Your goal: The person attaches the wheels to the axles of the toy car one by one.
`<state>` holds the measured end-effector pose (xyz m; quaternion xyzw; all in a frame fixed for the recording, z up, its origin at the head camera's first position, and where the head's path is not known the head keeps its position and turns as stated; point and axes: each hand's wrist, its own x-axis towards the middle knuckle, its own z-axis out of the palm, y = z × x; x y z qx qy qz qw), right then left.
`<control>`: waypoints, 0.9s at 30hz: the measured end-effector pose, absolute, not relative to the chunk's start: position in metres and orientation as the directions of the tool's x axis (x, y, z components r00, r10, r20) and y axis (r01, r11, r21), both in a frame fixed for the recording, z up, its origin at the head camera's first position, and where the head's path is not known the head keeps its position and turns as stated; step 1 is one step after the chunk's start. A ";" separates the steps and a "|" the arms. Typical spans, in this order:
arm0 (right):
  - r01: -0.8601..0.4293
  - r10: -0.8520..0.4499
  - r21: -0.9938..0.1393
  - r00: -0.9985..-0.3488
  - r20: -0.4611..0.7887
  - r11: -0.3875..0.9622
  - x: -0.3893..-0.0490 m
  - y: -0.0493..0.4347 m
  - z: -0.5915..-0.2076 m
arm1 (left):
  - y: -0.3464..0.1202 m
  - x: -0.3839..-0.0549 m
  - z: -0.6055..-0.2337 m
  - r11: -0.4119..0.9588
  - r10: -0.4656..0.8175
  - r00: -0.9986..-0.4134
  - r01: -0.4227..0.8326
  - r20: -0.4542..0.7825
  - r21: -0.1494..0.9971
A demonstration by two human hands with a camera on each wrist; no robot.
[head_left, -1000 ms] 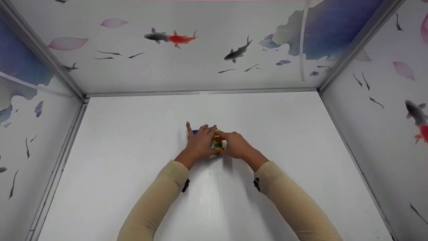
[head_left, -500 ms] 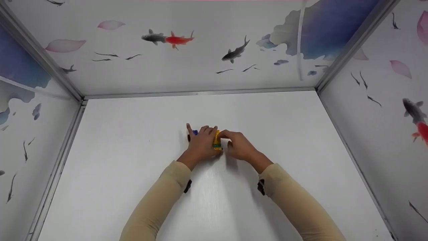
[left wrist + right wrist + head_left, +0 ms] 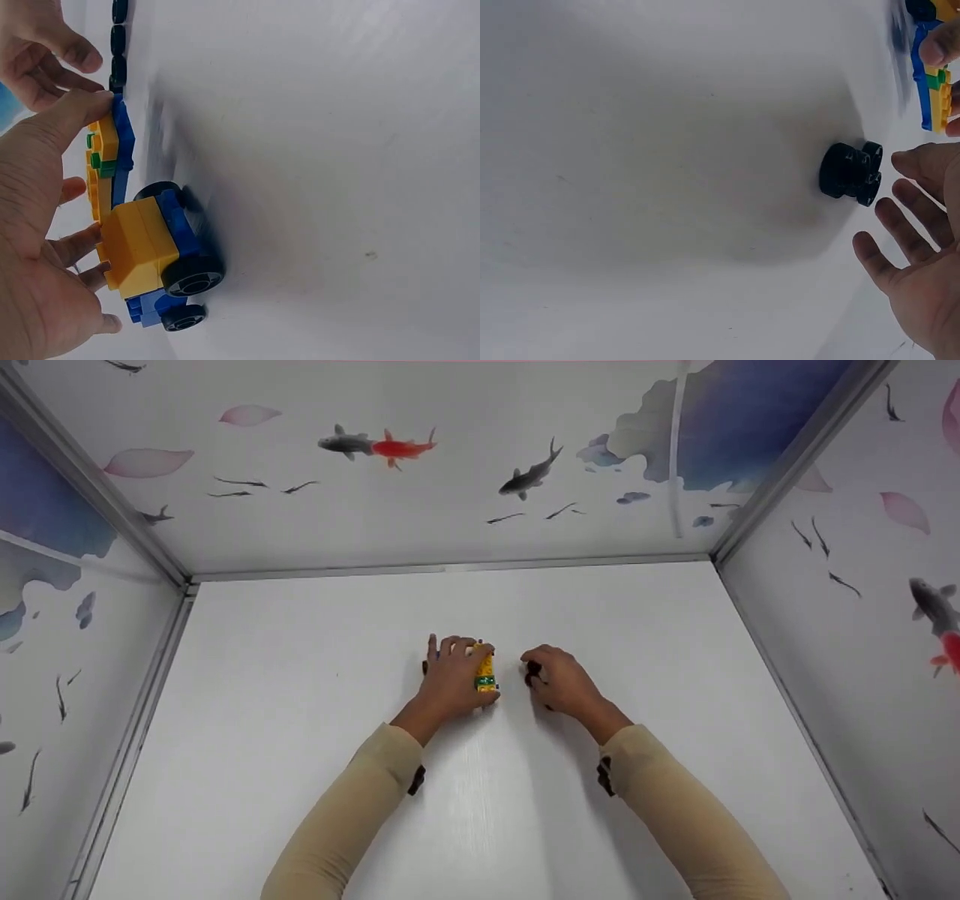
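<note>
A toy vehicle of yellow, green and blue building blocks (image 3: 142, 240) with black wheels stands on the white table. My left hand (image 3: 454, 675) grips it from above, thumb at one end and fingertips on the yellow blocks; in the head view the hand hides most of it. To the right is a black wheel piece (image 3: 847, 172) on the table, with several wheels together. My right hand (image 3: 922, 247) is beside this piece, fingers spread and loose, apart from it in the right wrist view. In the head view the right hand (image 3: 562, 682) partly covers the black wheels.
White table surface (image 3: 262, 735) surrounds both hands. Printed panels with fish and petals (image 3: 450, 510) stand along the back, left and right, with grey metal edging (image 3: 450, 570) at the table's far side.
My right hand has moved right, away from the block vehicle, and black wheels now show under its fingers. The left hand stays on the vehicle, whose yellow and green top now shows more.
</note>
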<state>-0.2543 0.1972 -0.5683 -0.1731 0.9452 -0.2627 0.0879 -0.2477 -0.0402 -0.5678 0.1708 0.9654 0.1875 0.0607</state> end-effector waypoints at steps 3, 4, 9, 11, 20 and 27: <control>-0.319 -0.395 -0.472 -0.916 -0.070 0.822 -0.256 0.198 -0.571 | -0.043 -0.246 -0.567 0.853 0.349 -0.937 0.304 -0.029 0.424; -0.330 -0.401 -0.450 -0.913 -0.072 0.830 -0.257 0.198 -0.572 | -0.044 -0.245 -0.566 0.847 0.349 -0.937 0.303 -0.026 0.437; -0.340 -0.406 -0.379 -0.907 -0.109 0.861 -0.259 0.201 -0.576 | -0.048 -0.241 -0.562 0.806 0.352 -0.936 0.295 -0.014 0.513; -0.333 -0.400 -0.369 -0.909 -0.119 0.868 -0.259 0.202 -0.577 | -0.050 -0.240 -0.562 0.777 0.346 -0.938 0.283 -0.005 0.562; -0.316 -0.366 -0.371 -0.928 -0.069 0.873 -0.260 0.204 -0.580 | -0.053 -0.235 -0.556 0.637 0.277 -0.961 0.181 -0.003 0.749; -0.279 -0.331 -0.388 -0.941 -0.075 0.878 -0.261 0.205 -0.579 | -0.056 -0.234 -0.554 0.432 0.245 -0.969 0.079 -0.033 0.898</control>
